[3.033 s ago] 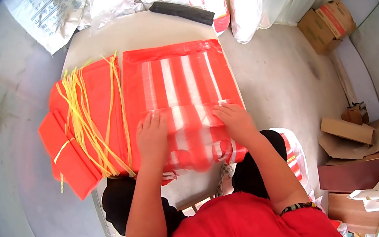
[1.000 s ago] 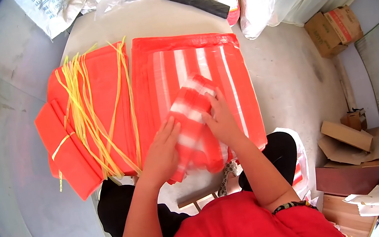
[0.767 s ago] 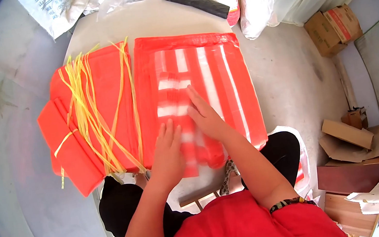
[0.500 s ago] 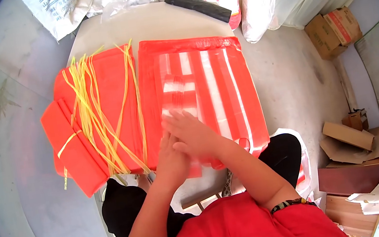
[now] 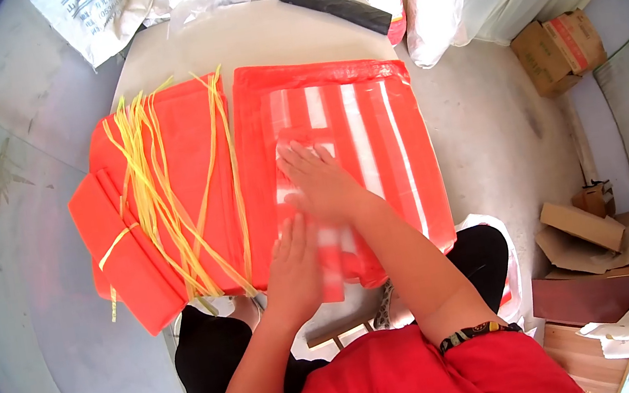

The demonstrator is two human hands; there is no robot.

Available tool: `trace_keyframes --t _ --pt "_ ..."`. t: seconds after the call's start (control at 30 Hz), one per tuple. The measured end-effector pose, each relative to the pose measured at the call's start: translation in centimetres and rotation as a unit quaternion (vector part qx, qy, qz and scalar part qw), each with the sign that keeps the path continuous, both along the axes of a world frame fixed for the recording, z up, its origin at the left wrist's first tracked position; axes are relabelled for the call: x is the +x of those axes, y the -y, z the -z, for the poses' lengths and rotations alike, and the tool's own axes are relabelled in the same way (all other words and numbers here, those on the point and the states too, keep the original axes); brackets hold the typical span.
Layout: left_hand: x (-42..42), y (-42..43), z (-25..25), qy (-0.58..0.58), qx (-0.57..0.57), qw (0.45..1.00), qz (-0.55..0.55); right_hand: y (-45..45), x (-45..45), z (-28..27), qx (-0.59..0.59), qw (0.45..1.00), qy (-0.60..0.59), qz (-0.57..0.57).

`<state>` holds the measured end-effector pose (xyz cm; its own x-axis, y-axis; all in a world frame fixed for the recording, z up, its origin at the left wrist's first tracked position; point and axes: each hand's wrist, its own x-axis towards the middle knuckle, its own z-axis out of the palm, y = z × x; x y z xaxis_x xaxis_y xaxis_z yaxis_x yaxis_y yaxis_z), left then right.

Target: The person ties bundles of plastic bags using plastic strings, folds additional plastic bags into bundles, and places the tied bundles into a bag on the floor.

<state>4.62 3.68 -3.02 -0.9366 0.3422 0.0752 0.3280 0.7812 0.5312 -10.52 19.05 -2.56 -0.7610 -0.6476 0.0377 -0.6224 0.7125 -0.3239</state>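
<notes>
Head view: right hand and left hand lie flat, fingers extended and gripping nothing, against a folded red-and-white plastic sheet atop the striped stack; yellow ties lie toward nine o'clock.

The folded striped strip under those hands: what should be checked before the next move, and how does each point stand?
1. Right hand flat on the folded striped strip: ok, fingers spread near its far end.
2. Left hand at the strip's left edge: ok, fingers extended.
3. Strip's layers even: cannot tell, hands cover much of it.
4. Strip wholly over the striped stack: not ok, its near end appears to overhang.
5. Yellow ties clear of both hands: ok.
</notes>
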Motion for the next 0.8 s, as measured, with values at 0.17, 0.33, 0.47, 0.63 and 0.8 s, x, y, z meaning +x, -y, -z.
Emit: trace_keyframes --t 0.17,0.33,0.47,0.63,0.8 --pt "0.2 0.1 -0.5 0.005 -0.013 1.0 0.003 0.6 -1.7 1.0 0.007 0.999 -0.024 0.031" --pt "0.7 0.6 0.1 0.028 -0.033 0.999 0.019 1.0 -2.7 1.0 0.003 0.997 -0.025 0.067" --pt "1.3 1.1 -0.2 0.04 -0.046 0.997 0.036 1.5 -3.5 1.7 0.006 0.992 -0.071 0.102" --pt "1.6 1.7 -1.3 0.09 0.057 0.994 0.013 1.6 -2.6 1.3 -0.057 0.979 -0.033 0.195" --pt "2.4 2.5 -0.2 0.084 0.216 0.972 -0.021 -1.7 4.0 1.5 -0.329 0.913 0.099 0.222"
